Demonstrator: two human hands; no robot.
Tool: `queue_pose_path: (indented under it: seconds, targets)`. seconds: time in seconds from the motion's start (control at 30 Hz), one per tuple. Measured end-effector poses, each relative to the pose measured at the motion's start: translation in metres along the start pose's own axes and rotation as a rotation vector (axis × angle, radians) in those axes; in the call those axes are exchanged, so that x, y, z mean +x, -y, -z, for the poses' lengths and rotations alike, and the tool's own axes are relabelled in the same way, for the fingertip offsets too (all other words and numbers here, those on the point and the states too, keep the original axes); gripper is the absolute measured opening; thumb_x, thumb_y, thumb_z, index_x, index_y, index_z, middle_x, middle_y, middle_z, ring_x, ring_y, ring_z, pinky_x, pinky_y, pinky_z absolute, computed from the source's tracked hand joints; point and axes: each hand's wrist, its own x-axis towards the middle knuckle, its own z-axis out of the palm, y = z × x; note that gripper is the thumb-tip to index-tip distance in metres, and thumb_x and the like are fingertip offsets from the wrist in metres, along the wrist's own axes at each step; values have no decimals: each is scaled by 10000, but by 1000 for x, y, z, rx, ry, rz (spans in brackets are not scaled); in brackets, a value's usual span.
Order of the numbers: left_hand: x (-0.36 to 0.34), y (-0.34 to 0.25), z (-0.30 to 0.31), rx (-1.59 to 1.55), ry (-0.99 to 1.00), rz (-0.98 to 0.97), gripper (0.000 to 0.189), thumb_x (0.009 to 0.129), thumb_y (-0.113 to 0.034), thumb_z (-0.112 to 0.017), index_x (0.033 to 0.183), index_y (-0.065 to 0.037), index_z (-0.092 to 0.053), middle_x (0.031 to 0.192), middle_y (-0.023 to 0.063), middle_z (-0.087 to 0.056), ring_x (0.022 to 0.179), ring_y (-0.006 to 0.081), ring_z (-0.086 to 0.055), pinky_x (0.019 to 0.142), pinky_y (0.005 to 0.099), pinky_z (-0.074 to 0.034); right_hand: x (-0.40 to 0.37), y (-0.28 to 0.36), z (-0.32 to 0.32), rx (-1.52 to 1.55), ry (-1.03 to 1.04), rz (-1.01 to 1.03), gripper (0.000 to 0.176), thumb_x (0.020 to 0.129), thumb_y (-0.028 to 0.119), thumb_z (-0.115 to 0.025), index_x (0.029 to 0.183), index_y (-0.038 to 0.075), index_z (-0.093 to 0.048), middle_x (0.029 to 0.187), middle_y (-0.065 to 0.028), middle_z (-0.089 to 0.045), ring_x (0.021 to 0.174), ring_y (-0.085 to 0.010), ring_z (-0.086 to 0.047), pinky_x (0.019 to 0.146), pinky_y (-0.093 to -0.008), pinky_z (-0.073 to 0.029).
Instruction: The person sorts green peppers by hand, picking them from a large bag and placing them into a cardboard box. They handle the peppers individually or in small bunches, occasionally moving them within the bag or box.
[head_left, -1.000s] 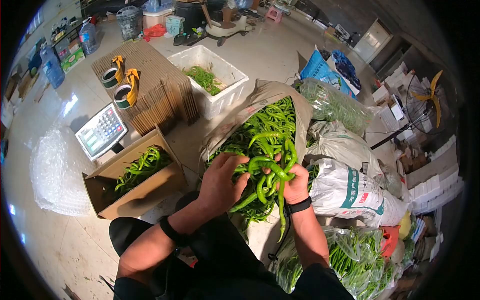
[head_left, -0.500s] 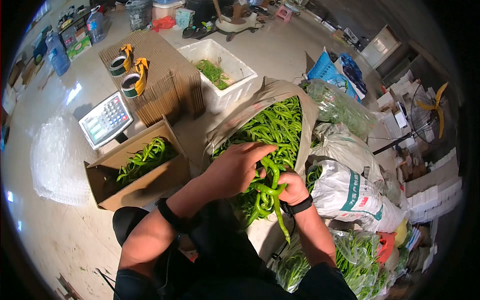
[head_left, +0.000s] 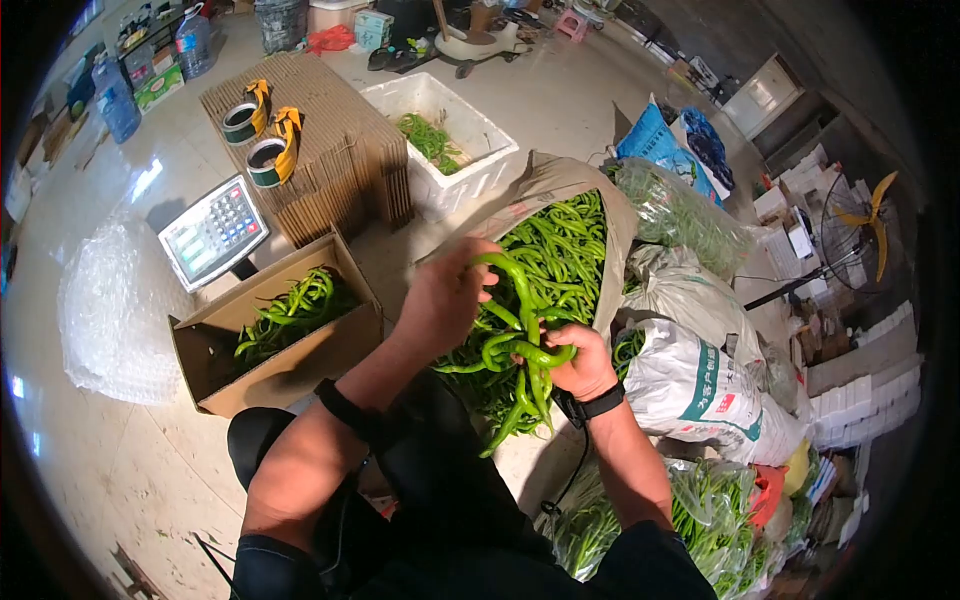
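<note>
My right hand [head_left: 585,364] is closed around a bunch of long, curled green chili peppers [head_left: 528,355] that hang below the fingers. Beside it on the left, my left hand [head_left: 447,297] pinches the upper end of one long pepper [head_left: 517,280] from the same bunch. Both hands are over the wide mouth of a large beige sack [head_left: 622,225] full of more green peppers [head_left: 560,245]. At the left, an open cardboard box [head_left: 275,362] has peppers lying in it. Part of the left-hand fingertips is hidden behind the hand.
A digital scale display [head_left: 213,232] stands behind the box. Beyond it, two tape dispensers [head_left: 266,160] lie on stacked flat cardboard [head_left: 330,125], beside a white foam bin [head_left: 480,165]. Bubble wrap [head_left: 120,310] is at left; a white printed sack [head_left: 700,395] and bagged peppers [head_left: 715,510] are at right.
My left hand has moved left and up from over the bunch and now draws on one pepper's end. The right hand stays in nearly the same place, with the bunch shifted in it.
</note>
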Motion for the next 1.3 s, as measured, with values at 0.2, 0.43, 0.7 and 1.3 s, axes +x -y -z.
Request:
queue_pose_path:
  seconds: [0.2,0.43,0.7,1.3]
  targets:
    - [5,15,10,-312,102,138,220,968,-6,-521,1181,2,-574,1119,91,-628,997,190,-661,839,330,-570,-5,1,-8,2,-28,52,455,790,70,-589,1229,-54,-596,1183,-190,-664,1042,-322,-653,985,-447,-491]
    - [3,22,12,-638,114,167,174,931,5,-572,1098,-31,-602,1256,119,-605,1133,204,-619,932,368,-545,-6,3,-13,-93,-127,108,610,743,47,-592,1336,-79,-517,1216,-254,-647,1117,-377,-634,1005,-485,-499]
    - [8,44,13,-646,30,112,214,896,74,-584,1085,-24,-606,1204,140,-636,1018,201,-671,828,329,-574,-13,6,-17,-197,-69,141,424,835,109,-590,1201,-103,-610,1221,-251,-654,1135,-351,-630,1034,-433,-461]
    - [4,33,24,-357,-242,326,243,940,-63,-608,1133,83,-617,975,147,-694,837,217,-715,693,325,-604,-21,19,4,-129,-154,300,332,857,231,-623,1070,-17,-684,1151,-230,-688,937,-278,-661,875,-372,-519]
